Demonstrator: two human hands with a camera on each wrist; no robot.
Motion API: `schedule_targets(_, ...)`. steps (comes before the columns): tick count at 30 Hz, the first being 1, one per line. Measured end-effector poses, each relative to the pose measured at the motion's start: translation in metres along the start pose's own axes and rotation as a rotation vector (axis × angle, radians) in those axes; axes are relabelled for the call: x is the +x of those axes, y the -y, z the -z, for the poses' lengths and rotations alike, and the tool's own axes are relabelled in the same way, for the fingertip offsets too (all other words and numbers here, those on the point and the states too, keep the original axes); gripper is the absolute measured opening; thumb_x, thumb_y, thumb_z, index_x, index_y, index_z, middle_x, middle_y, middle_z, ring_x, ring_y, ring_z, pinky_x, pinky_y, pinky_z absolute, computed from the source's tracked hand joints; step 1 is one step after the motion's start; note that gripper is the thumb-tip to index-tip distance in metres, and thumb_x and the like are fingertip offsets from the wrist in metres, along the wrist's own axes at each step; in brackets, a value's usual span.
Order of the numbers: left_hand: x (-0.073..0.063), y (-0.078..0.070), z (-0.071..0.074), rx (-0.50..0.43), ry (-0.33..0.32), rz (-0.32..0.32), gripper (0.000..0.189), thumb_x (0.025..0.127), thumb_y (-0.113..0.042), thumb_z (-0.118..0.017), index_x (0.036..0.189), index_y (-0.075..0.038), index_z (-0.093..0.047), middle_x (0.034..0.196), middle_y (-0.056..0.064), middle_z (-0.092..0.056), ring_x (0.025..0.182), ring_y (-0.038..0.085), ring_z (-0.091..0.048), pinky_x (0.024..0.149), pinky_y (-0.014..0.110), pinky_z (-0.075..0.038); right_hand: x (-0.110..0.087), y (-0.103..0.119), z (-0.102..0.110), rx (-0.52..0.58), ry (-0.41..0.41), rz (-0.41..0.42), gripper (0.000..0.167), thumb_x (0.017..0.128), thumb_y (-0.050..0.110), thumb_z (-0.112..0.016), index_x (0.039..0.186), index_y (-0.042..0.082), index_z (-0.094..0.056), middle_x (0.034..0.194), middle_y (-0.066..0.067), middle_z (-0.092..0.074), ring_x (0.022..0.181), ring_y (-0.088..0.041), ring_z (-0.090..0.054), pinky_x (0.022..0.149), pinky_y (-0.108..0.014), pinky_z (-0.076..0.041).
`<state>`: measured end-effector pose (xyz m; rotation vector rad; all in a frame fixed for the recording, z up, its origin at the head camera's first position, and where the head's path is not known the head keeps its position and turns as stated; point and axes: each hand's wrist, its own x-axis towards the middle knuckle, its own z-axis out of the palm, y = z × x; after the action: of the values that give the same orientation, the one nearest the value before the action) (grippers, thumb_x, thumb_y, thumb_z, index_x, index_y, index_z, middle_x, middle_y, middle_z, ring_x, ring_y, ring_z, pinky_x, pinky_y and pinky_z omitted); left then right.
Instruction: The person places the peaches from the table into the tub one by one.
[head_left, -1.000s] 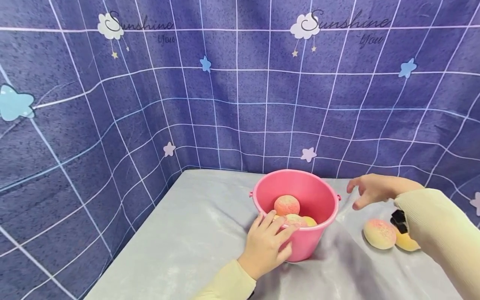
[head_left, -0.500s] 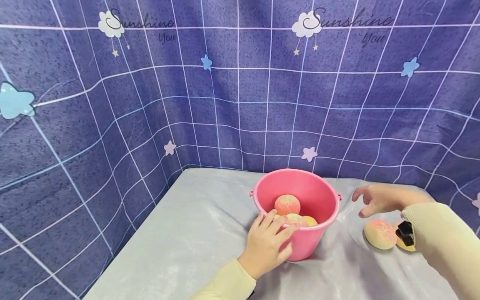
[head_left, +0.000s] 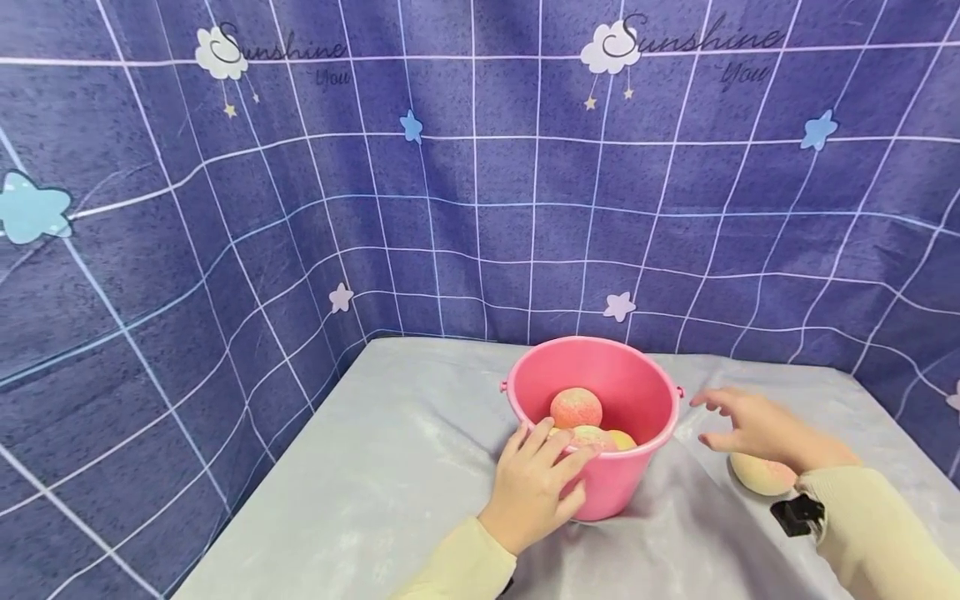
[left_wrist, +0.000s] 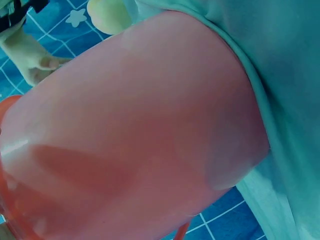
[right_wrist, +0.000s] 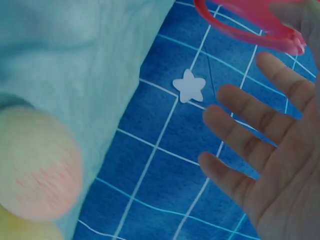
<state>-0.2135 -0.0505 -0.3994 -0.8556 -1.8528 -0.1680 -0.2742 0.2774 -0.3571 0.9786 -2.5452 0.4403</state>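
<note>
A pink bucket (head_left: 615,492) stands upright on the table, with several peaches (head_left: 576,409) inside, pink and yellow. My left hand (head_left: 527,496) holds its near rim, fingers over the edge and thumb outside. In the left wrist view the bucket wall (left_wrist: 140,110) fills most of the picture. To the right of the bucket, my right hand (head_left: 761,429) hovers with fingers spread and nothing in them. A pale peach with a pink blush (head_left: 761,478) lies on the table behind and below that hand, partly covered by it. The right wrist view shows this peach (right_wrist: 42,165) beside a yellow fruit (right_wrist: 25,231).
A grey cloth (head_left: 337,500) covers the table. Behind and to the left hangs a blue curtain (head_left: 450,225) with a white grid, stars and clouds. A small lug (head_left: 680,392) sticks out from the bucket's right rim. A black strap (head_left: 798,514) sits at the right wrist.
My right hand moved slightly right, then back left and lower, and now covers part of the pale peach. The yellow fruit is hidden in the head view. The left hand and bucket stayed put.
</note>
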Motion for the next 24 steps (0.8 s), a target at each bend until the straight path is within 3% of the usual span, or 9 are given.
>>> schedule_targets(7,0.003,0.0,-0.004,0.006,-0.019,-0.021,0.033,0.076,-0.028,-0.06,0.107,-0.027,-0.072,0.1,-0.001,-0.064,0.102,0.023,-0.06,0.087,0.044,-0.046,-0.02,0.003,-0.023,-0.017,-0.2,0.025,0.044,0.061,0.011,-0.081,0.102,0.005,-0.065,0.093,-0.007,-0.066,0.075,-0.022,-0.061,0.063,-0.036,-0.051)
schedule_targets(15,0.002,0.002,-0.002,0.006,-0.012,-0.019,0.034,0.074,-0.027,-0.061,0.106,-0.026,-0.072,0.1,-0.001,-0.064,0.101,0.024,-0.061,0.086,0.044,-0.046,-0.03,0.015,-0.039,-0.045,-0.199,-0.074,0.043,0.064,0.018,-0.081,0.103,0.012,-0.066,0.096,-0.001,-0.066,0.081,-0.022,-0.063,0.062,-0.033,-0.05)
schedule_targets(18,0.001,0.002,-0.001,0.006,-0.008,-0.016,0.034,0.074,-0.027,-0.061,0.106,-0.026,-0.072,0.1,-0.001,-0.064,0.1,0.024,-0.061,0.086,0.045,-0.047,-0.031,0.014,-0.047,-0.033,-0.232,-0.042,0.043,0.061,0.017,-0.08,0.102,0.011,-0.067,0.095,-0.001,-0.066,0.083,-0.02,-0.063,0.067,-0.023,-0.048)
schedule_targets(21,0.001,0.002,-0.001,0.006,-0.005,-0.019,0.034,0.074,-0.027,-0.062,0.107,-0.026,-0.072,0.1,0.0,-0.064,0.101,0.024,-0.06,0.087,0.046,-0.047,-0.034,0.009,-0.054,0.015,-0.276,0.022,0.044,0.058,0.011,-0.08,0.1,0.007,-0.066,0.095,-0.003,-0.065,0.085,-0.019,-0.062,0.08,-0.013,-0.041)
schedule_targets(24,0.002,0.002,-0.001,0.005,-0.002,-0.019,0.034,0.074,-0.027,-0.063,0.106,-0.026,-0.072,0.101,0.0,-0.063,0.102,0.024,-0.06,0.087,0.046,-0.046,-0.038,0.001,-0.059,0.02,-0.292,0.047,0.045,0.056,0.009,-0.08,0.099,0.006,-0.066,0.095,-0.007,-0.064,0.074,-0.013,-0.058,0.077,-0.012,-0.039)
